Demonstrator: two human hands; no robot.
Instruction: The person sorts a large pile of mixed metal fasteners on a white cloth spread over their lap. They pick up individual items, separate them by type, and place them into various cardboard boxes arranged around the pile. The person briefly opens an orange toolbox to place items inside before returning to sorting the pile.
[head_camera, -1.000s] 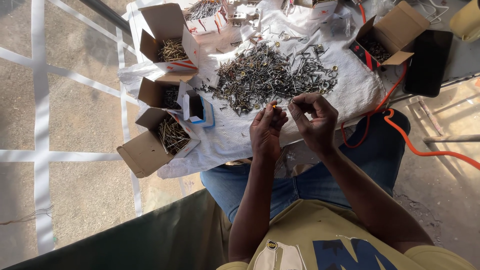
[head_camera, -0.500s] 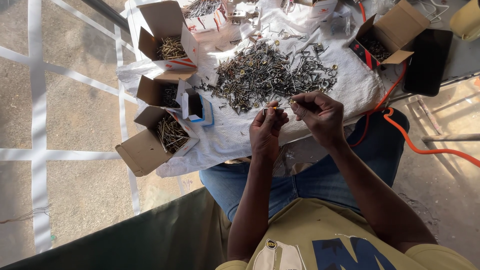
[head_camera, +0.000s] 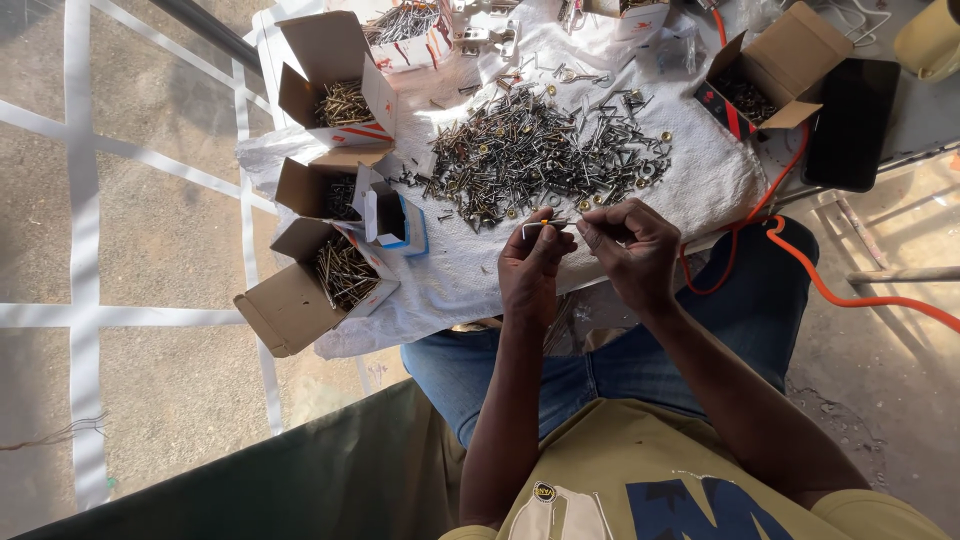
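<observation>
My left hand (head_camera: 530, 262) and right hand (head_camera: 628, 245) pinch one thin metal screw (head_camera: 545, 225) between fingertips, just above the white cloth (head_camera: 700, 185) and screw pile (head_camera: 540, 150). It seems light, stiff, sharp-tipped; I'd grip its shank.

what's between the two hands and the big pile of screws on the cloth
In the head view, only bare white cloth separates the left hand and right hand from the screw pile, besides the small screw they hold.

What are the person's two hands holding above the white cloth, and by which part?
A small thin silver metal screw, pinched between the left hand and the right hand; fingertips at each end, though the exact grip is too small to tell.
</observation>
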